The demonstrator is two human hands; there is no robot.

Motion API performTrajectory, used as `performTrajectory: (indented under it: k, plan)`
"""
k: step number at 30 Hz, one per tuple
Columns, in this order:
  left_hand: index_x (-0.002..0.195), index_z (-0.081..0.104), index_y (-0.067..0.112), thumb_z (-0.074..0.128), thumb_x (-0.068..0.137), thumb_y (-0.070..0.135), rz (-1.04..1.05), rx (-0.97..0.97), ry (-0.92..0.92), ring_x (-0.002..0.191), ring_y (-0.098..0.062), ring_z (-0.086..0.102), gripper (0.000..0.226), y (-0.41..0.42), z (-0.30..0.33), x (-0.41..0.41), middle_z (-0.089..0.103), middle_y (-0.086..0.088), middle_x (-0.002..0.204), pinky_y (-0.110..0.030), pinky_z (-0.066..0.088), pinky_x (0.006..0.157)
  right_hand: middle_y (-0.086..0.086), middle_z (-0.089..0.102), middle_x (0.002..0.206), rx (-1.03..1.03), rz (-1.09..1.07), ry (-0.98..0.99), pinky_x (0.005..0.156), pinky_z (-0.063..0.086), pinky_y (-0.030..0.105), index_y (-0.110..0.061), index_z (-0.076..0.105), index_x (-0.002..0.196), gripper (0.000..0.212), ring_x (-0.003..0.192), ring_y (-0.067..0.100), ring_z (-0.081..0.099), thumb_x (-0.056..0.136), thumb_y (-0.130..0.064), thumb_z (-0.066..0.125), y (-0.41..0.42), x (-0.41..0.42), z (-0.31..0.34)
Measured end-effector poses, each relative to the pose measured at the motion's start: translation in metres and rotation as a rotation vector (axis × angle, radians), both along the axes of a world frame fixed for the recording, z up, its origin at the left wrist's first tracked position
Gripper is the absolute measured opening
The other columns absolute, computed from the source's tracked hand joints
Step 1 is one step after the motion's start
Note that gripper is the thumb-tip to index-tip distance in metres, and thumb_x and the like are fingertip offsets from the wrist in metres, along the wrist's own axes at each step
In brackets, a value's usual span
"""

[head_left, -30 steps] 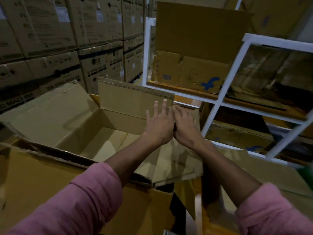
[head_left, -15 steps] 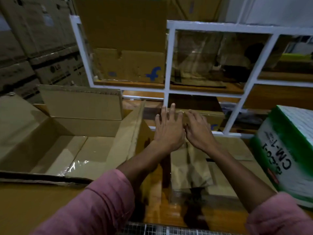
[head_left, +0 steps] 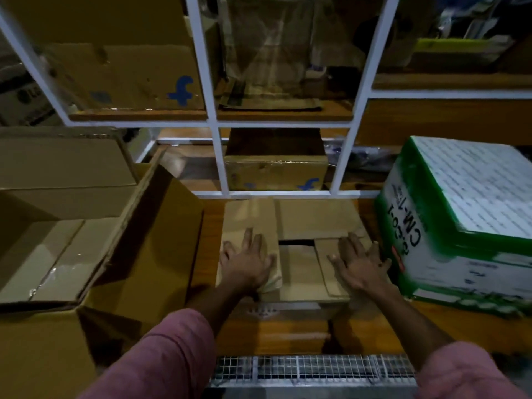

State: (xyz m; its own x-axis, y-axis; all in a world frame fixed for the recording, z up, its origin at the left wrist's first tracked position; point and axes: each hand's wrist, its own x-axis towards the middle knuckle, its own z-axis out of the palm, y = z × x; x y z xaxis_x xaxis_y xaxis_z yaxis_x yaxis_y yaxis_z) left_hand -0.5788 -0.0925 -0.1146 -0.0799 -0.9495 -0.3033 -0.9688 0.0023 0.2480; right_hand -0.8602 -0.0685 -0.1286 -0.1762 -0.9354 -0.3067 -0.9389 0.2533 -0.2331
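Both hands, left hand [head_left: 246,262] and right hand [head_left: 358,264], press spread fingers on the flattened cardboard box [head_left: 302,226]; a flap could spring up if pressure slips.

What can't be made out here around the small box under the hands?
Head view:
- small cardboard box contents: hidden by its flaps, gap dark.
- Flap edges under left hand and right hand: covered by them.
- green-and-white box: fine print blurred, frame edge cuts it.
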Motion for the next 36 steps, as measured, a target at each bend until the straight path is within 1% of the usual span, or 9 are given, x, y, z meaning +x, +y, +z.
performTrajectory:
  k: [3, 6, 10, 13, 16, 20, 27, 32, 36]
  plan:
    - [0.163, -0.002, 0.035, 0.019, 0.095, 0.077, 0.030, -0.031, 0.004, 0.150, -0.055, -0.005, 0.082, -0.003, -0.010, 0.000, -0.021, 0.010, 0.169, -0.063, 0.003, 0.121, -0.017, -0.016, 0.169, 0.016, -0.008, -0.042, 0.115, 0.005, 0.073, -0.041, 0.002, 0.161, 0.074, 0.152, 0.048, -0.009, 0.098, -0.074, 0.022, 0.000, -0.016, -0.004]
    - [0.162, -0.007, 0.037, 0.015, 0.088, 0.086, 0.096, -0.017, 0.025, 0.150, -0.055, -0.007, 0.092, -0.005, -0.017, 0.005, -0.020, 0.010, 0.169, -0.064, 0.004, 0.120, -0.014, -0.013, 0.169, -0.035, 0.027, -0.065, 0.115, 0.023, 0.068, -0.039, 0.002, 0.161, 0.076, 0.148, 0.051, 0.013, 0.098, -0.073, 0.025, -0.005, -0.027, -0.007]
    - [0.161, -0.009, 0.039, 0.014, 0.081, 0.093, 0.156, 0.003, 0.019, 0.143, -0.053, 0.024, 0.099, -0.011, -0.024, 0.008, -0.020, 0.012, 0.169, -0.061, 0.027, 0.114, -0.015, -0.015, 0.167, -0.108, 0.082, -0.078, 0.111, 0.033, 0.063, -0.041, 0.004, 0.158, 0.080, 0.140, 0.050, 0.030, 0.090, -0.082, 0.016, -0.013, -0.041, -0.020]
    - [0.160, -0.009, 0.039, 0.013, 0.078, 0.095, 0.141, -0.014, 0.032, 0.141, -0.050, 0.029, 0.102, -0.016, -0.027, 0.011, -0.020, 0.013, 0.168, -0.057, 0.036, 0.109, -0.014, -0.022, 0.166, -0.166, 0.110, -0.073, 0.105, 0.038, 0.064, -0.044, 0.008, 0.155, 0.077, 0.137, 0.050, 0.035, 0.089, -0.081, 0.021, -0.022, -0.043, -0.019]
    - [0.160, -0.009, 0.037, 0.011, 0.078, 0.096, 0.105, -0.045, 0.025, 0.143, -0.046, 0.030, 0.103, -0.019, -0.034, 0.015, -0.020, 0.012, 0.169, -0.056, 0.035, 0.107, -0.015, -0.019, 0.167, -0.128, 0.122, -0.061, 0.109, 0.035, 0.066, -0.047, 0.006, 0.157, 0.079, 0.143, 0.051, 0.026, 0.089, -0.084, 0.020, -0.031, -0.042, -0.018]
    - [0.159, -0.007, 0.041, 0.015, 0.076, 0.098, 0.134, -0.059, 0.072, 0.140, -0.051, 0.027, 0.103, -0.010, -0.033, 0.015, -0.017, 0.018, 0.168, -0.057, 0.038, 0.104, -0.013, -0.005, 0.170, -0.131, 0.117, -0.053, 0.115, 0.026, 0.065, -0.045, 0.008, 0.157, 0.090, 0.153, 0.039, 0.015, 0.080, -0.094, 0.009, -0.035, -0.041, -0.027]
    - [0.162, 0.002, 0.039, 0.023, 0.080, 0.093, 0.177, -0.067, 0.117, 0.139, -0.048, 0.030, 0.100, -0.003, -0.010, 0.004, -0.008, 0.018, 0.170, -0.055, 0.037, 0.106, -0.009, 0.001, 0.171, -0.156, 0.063, -0.051, 0.116, 0.021, 0.067, -0.041, 0.015, 0.159, 0.094, 0.155, 0.034, 0.012, 0.081, -0.093, 0.013, -0.033, -0.041, -0.007]
    - [0.162, 0.010, 0.037, 0.029, 0.087, 0.086, 0.159, -0.193, 0.082, 0.143, -0.047, 0.029, 0.092, -0.039, 0.058, 0.000, -0.004, 0.015, 0.170, -0.054, 0.034, 0.110, 0.002, 0.012, 0.171, -0.313, 0.087, -0.036, 0.117, 0.024, 0.063, -0.029, 0.027, 0.158, 0.082, 0.154, 0.031, 0.020, 0.092, -0.078, 0.025, -0.053, -0.038, 0.059]
    - [0.163, 0.016, 0.032, 0.028, 0.089, 0.083, 0.085, -0.362, 0.054, 0.148, -0.036, 0.032, 0.090, -0.077, 0.134, 0.006, 0.000, 0.012, 0.171, -0.057, 0.028, 0.117, 0.007, 0.023, 0.168, -0.460, 0.053, -0.074, 0.119, 0.027, 0.056, -0.025, 0.037, 0.155, 0.074, 0.153, 0.029, 0.025, 0.095, -0.069, 0.035, -0.074, -0.033, 0.127]
